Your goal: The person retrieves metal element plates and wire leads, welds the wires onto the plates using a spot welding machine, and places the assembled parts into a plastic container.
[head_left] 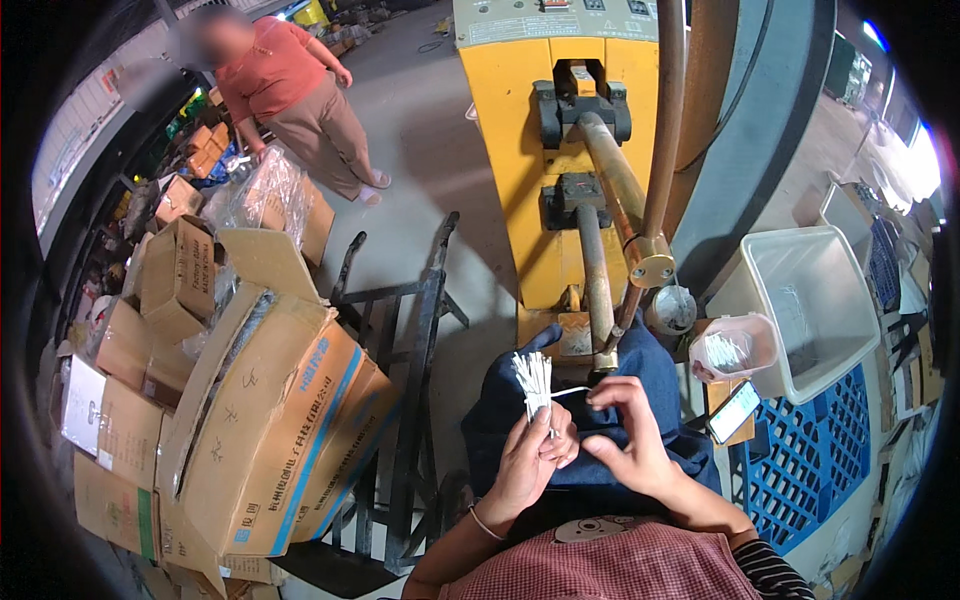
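Observation:
My left hand [535, 445] is closed round a bundle of thin white strips [532, 372], which fan out above its fingers. One white strip [570, 391] sticks out sideways from it toward my right hand [635, 435]. That hand has its fingers curled, with the thumb apart from them. The strip's end meets its fingertips. Both hands are over dark blue cloth [500, 400] on my lap. Just ahead, the lower bar [597, 270] of a yellow machine [500, 150] reaches down toward me, below a thicker brass-coloured bar [625, 205].
On the right are a pink tub [765, 345] of white pieces, a large white bin [850, 330], a phone [735, 412] and a blue plastic pallet [850, 440]. Left stand cardboard boxes [270, 430] and a black metal frame [415, 400]. Farther back, a person [290, 100] touches plastic-wrapped boxes.

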A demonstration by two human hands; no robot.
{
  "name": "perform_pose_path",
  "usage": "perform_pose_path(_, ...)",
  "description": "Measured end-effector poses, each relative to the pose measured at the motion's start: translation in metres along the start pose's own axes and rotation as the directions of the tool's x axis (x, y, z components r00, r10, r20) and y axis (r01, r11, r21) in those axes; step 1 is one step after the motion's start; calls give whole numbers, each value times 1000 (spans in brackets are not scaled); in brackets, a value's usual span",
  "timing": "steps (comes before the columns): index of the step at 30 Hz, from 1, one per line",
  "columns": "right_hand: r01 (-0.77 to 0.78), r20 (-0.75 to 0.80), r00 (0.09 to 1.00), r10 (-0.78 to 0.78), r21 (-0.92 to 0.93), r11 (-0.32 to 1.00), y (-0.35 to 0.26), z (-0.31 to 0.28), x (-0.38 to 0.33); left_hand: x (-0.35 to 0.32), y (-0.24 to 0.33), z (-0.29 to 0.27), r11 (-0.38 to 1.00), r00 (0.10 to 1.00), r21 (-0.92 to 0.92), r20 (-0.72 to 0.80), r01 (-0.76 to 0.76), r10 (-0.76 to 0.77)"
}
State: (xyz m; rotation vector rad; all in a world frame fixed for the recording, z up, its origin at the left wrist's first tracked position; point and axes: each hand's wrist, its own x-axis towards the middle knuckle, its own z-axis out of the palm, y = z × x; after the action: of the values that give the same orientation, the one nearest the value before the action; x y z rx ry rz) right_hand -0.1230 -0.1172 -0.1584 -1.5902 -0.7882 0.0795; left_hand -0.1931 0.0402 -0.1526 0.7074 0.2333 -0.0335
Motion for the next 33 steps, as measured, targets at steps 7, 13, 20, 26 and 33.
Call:
perform_pose_path(7,-561,637,760,127,547,621,5,3,14,-22,-10,3,994,953,3,282,110,-106)
perform_pose_path(13,-456,334,890,311,650,608,1,1,20,-24,-28,-5,958,965,287,253,-2,-74)
perform_pose_path(20,-345,248,920,303,146,927,-6,-20,8,-24,-22,-23,795,981,586,1,-157,193)
perform_pose_path(26,-138,174,974,143,-39,990,-4,-9,-3,-16,-37,3,835,998,551,53,-5,-30)
perform_pose_path(33,-378,130,913,387,628,680,-6,-7,24,-37,-26,-18,970,950,206,253,131,-182)
